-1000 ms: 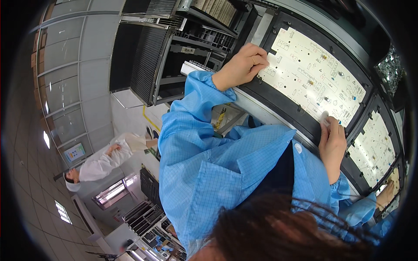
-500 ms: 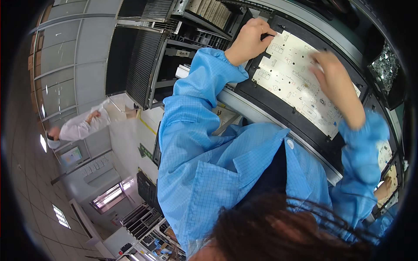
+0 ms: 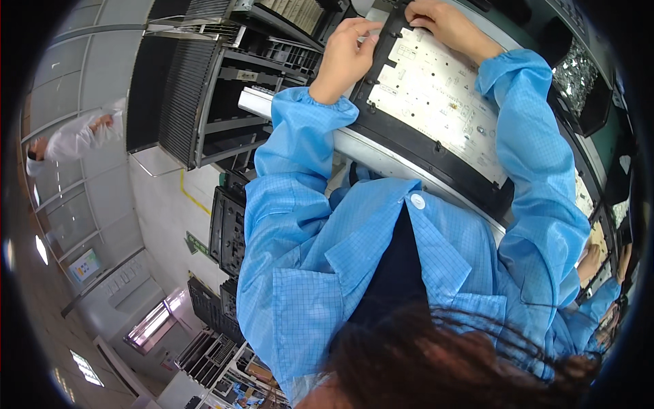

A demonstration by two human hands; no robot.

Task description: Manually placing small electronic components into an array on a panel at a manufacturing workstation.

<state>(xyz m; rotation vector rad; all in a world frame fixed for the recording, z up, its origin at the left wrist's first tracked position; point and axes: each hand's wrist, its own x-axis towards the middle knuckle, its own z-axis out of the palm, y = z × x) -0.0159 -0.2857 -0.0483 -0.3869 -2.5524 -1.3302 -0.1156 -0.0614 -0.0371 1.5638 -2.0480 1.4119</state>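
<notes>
A pale circuit board (image 3: 436, 88) with many small holes and printed markings lies in a black carrier frame (image 3: 409, 136) that has small clips along its rim. My left hand (image 3: 345, 60) is at the frame's left edge, thumb and forefinger apart, with nothing visible between them. Across the board's far side reaches my right hand (image 3: 453, 28). Its fingers are curled down at the far left corner of the board and frame; whatever is under the fingertips is hidden. Blue sleeves cover both my forearms.
A metal rail (image 3: 381, 157) runs along the near side of the frame. On the left stands a black slotted rack (image 3: 187, 102). A dark bin of shiny small parts (image 3: 574, 78) is at the right. Another person in white (image 3: 78, 140) is farther left; another person's hand (image 3: 589, 262) shows at lower right.
My right hand has gone from above the middle of the board to its far left corner. My left hand has left that corner for the frame's left edge. The whole view has shifted.
</notes>
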